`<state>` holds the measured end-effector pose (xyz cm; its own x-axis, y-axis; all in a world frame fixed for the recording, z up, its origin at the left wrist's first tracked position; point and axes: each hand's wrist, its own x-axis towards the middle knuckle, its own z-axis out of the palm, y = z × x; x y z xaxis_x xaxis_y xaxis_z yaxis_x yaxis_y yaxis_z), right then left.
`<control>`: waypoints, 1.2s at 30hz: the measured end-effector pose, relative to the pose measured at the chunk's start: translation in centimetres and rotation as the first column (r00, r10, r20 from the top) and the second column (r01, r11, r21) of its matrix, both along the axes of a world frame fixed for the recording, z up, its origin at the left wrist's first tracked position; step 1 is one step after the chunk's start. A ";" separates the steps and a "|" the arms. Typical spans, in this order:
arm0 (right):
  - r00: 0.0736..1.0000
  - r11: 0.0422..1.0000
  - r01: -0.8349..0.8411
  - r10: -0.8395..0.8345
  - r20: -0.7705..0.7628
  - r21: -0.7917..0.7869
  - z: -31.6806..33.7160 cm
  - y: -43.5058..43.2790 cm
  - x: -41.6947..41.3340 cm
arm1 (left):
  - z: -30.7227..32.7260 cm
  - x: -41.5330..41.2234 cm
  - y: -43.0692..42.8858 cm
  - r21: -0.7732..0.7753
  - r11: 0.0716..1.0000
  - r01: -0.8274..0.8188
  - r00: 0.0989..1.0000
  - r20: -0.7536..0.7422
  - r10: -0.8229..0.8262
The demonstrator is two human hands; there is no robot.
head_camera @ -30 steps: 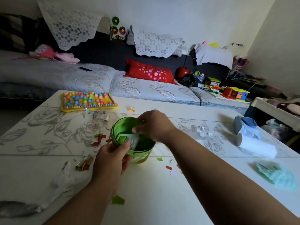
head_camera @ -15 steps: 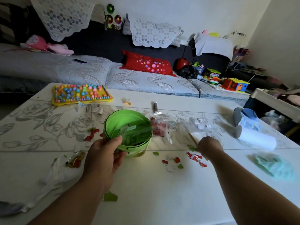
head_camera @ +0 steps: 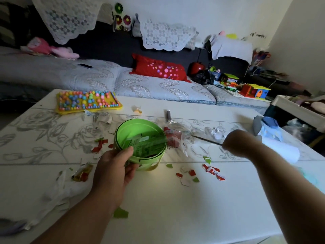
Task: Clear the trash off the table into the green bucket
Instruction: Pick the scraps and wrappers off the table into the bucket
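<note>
The green bucket [head_camera: 159, 132] stands mid-table with wrappers inside. My left hand [head_camera: 114, 166] grips its near rim, thumb over the edge. To the right, my right hand [head_camera: 237, 143] is closed in a fist on a thin dark stick [head_camera: 205, 139] that points left toward the bucket, just above the table. A clear wrapper with red print [head_camera: 173, 138] lies against the bucket's right side. Red, green and white paper scraps [head_camera: 209, 170] lie in front of the right hand, and more scraps [head_camera: 100, 145] left of the bucket. A shiny candy wrapper [head_camera: 82, 173] lies near my left wrist.
A crumpled white plastic bag [head_camera: 56, 192] lies at the near left. A yellow bead board [head_camera: 88, 103] sits at the far left edge, a small dark tube [head_camera: 168, 115] behind the bucket. A white roll [head_camera: 279, 148] and blue-grey cloth [head_camera: 267, 127] are at the right. A sofa runs behind the table.
My right hand left the bucket's mouth, moved right over the table and closed on the thin stick. My left hand has stayed on the bucket's rim.
</note>
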<state>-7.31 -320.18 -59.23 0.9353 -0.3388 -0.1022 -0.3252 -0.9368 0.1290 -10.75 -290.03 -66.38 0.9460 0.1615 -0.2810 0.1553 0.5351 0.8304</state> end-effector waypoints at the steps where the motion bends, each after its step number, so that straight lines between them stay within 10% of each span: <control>1: 0.999 0.999 -0.023 0.022 0.037 0.024 2.0 1.0 -0.8 | 0.1 0.0 0.0 0.001 1.000 -0.001 1.000 0.006 0.001; 5: 0.943 0.924 -0.240 0.150 0.297 0.296 8.8 6.3 -4.4 | 0.2 -0.2 0.2 0.034 0.999 0.001 1.000 0.008 -0.001; 10: 0.842 0.847 -0.525 0.502 0.199 0.086 8.1 12.0 -3.0 | 0.4 -0.7 0.4 0.073 0.997 0.026 1.000 0.014 -0.027; 19: 0.765 0.782 -0.623 0.603 0.226 0.020 3.0 15.5 2.4 | 1.0 -0.8 0.5 0.009 0.999 0.032 0.999 -0.039 -0.032; 27: 0.743 0.807 -0.452 0.104 0.662 0.380 2.8 9.3 3.4 | 1.2 -0.1 0.8 -0.063 0.998 -0.008 0.999 -0.043 0.005; 32: 0.975 0.830 0.006 -0.130 0.182 0.558 -3.7 6.9 6.1 | 1.1 0.7 1.5 -0.067 0.996 -0.066 0.998 -0.028 0.064; 36: 0.973 0.778 0.076 -0.195 0.126 0.624 -7.5 8.3 9.1 | 1.0 1.4 1.5 -0.068 0.993 -0.092 0.996 -0.027 0.090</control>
